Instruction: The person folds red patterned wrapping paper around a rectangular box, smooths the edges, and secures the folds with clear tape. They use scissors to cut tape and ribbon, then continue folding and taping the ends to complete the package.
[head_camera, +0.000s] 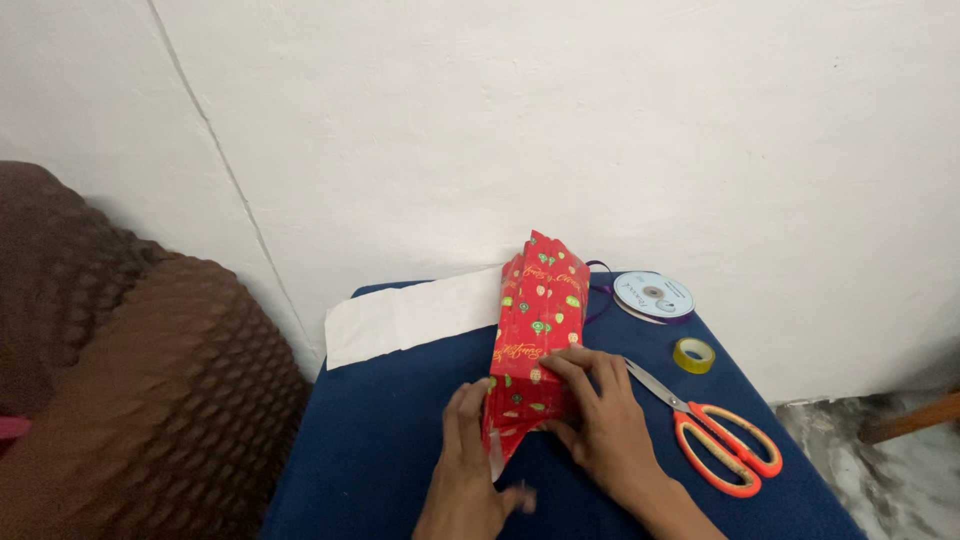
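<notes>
A box wrapped in red patterned gift paper (535, 315) lies lengthwise on the blue-covered table (380, 440). My left hand (467, 450) rests flat against the near left end of the package, fingers pointing away from me. My right hand (598, 415) presses on the near right side, fingers pinching the folded paper at the end flap. White paper (410, 318) sticks out from under the package toward the left.
Orange-handled scissors (715, 435) lie just right of my right hand. A small roll of clear tape (693, 354) and a ribbon spool with purple ribbon (652, 297) sit at the back right. A brown textured cushion (130, 370) fills the left. A white wall stands behind.
</notes>
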